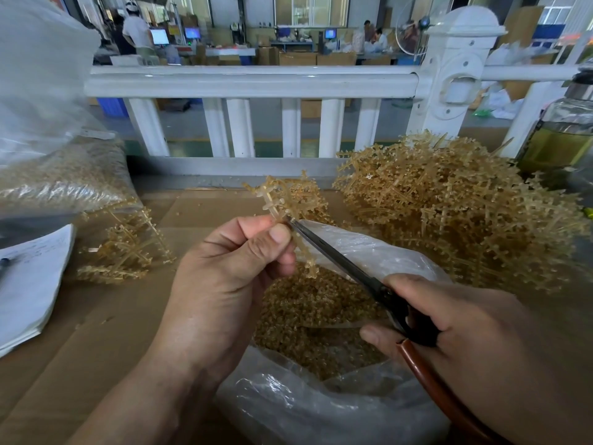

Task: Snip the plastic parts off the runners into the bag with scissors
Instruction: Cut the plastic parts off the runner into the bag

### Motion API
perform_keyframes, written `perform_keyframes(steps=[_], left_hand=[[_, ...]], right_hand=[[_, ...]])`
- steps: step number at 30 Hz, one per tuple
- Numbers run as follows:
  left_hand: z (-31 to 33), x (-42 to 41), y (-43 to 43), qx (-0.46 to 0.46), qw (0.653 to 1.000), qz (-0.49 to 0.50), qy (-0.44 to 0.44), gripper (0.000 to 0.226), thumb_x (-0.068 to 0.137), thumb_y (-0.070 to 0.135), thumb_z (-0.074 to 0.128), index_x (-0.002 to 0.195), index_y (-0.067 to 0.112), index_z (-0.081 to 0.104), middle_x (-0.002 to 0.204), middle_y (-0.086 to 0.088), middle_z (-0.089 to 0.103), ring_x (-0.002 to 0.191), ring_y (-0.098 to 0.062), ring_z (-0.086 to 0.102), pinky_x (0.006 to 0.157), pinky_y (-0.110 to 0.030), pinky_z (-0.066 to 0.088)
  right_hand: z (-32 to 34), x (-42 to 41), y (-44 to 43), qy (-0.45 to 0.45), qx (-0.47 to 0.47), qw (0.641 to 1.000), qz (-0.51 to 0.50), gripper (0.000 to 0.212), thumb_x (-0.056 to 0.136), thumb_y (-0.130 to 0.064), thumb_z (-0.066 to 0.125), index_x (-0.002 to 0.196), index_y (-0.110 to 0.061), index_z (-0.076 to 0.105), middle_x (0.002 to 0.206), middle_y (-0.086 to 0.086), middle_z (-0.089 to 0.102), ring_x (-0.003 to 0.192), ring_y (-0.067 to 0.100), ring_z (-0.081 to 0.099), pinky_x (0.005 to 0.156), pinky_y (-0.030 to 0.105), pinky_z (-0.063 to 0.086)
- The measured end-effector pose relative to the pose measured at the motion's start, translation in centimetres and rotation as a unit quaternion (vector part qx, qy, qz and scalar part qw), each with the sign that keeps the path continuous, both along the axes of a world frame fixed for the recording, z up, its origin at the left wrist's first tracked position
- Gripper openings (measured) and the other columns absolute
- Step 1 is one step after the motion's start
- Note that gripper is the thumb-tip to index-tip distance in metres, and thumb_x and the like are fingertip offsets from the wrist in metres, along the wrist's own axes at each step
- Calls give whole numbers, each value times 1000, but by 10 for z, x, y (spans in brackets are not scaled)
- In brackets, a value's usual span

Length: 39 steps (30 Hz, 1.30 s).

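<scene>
Cardboard-covered bench (106,332): above the open clear plastic bag (321,409) of snipped amber parts, the left hand (224,277) pinches a translucent amber branched plastic runner (285,200). The right hand (475,329) grips black-bladed, brown-handled scissors (353,271), tips touching that runner.

Held runner (282,200): amber, translucent branched stalk with small nubs; upright, slightly tilted, above the bag's far rim, pinched by the left hand (224,284).
Scissors (337,255): dark blades close together, brown handle; slanting from near right up to far left, tips at the runner's stem, gripped by the right hand (465,332).
Bag (369,248): clear plastic, mouth open, near centre.
Cut parts (308,303): small amber pieces piled inside the bag.
Runner heap (449,207): large tangle, far right.
Small runner pile (128,248): left of the bag.
</scene>
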<state>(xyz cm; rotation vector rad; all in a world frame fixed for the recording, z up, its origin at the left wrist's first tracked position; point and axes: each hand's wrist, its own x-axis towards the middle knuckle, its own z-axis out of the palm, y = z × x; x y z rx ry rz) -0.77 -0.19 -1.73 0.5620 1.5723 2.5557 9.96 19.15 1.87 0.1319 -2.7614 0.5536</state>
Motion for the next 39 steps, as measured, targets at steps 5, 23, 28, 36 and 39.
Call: perform_keyframes(steps=[5, 23, 28, 36, 39], left_hand=[[-1, 0, -1, 0, 1000, -5, -2, 11, 79, 19, 73, 79, 9, 68, 71, -11, 58, 70, -19, 57, 71, -26, 54], [-2, -2, -1, -9, 1000, 2, 5, 11, 82, 19, 71, 75, 12, 68, 71, -10, 58, 70, -17, 56, 70, -25, 54], [-1, -2, -1, -5, 1000, 1, 7, 10, 80, 21, 72, 74, 13, 68, 70, -9, 58, 68, -16, 56, 69, -24, 53], [-2, -2, -1, -5, 1000, -11, 11, 12, 79, 23, 74, 77, 12, 70, 72, -9, 60, 70, -17, 57, 71, -25, 54], [-2, -2, -1, -4, 1000, -14, 18, 11, 80, 23, 74, 77, 13, 70, 72, -8, 60, 70, -17, 58, 71, -25, 54]], right_hand=[[0, 0, 2, -17, -1, 1000, 4, 47, 78, -76, 45, 99, -39, 65, 63, -23, 53, 53, -2, 55, 45, 24, 47], [1, -3, 0, -52, 39, 998, -23, 55, 77, -79, 41, 113, -42, 59, 72, -27, 50, 58, 1, 54, 46, 24, 47], [1, -2, -2, -67, 38, 997, -27, 55, 73, -84, 37, 112, -48, 53, 71, -28, 50, 60, -3, 53, 48, 21, 46], [1, -2, -3, -46, 25, 998, -18, 57, 78, -79, 40, 116, -42, 61, 75, -26, 57, 61, 1, 58, 49, 28, 52], [1, -1, -2, -21, 19, 999, -21, 52, 81, -76, 43, 112, -39, 64, 72, -25, 57, 58, -1, 57, 46, 26, 51]])
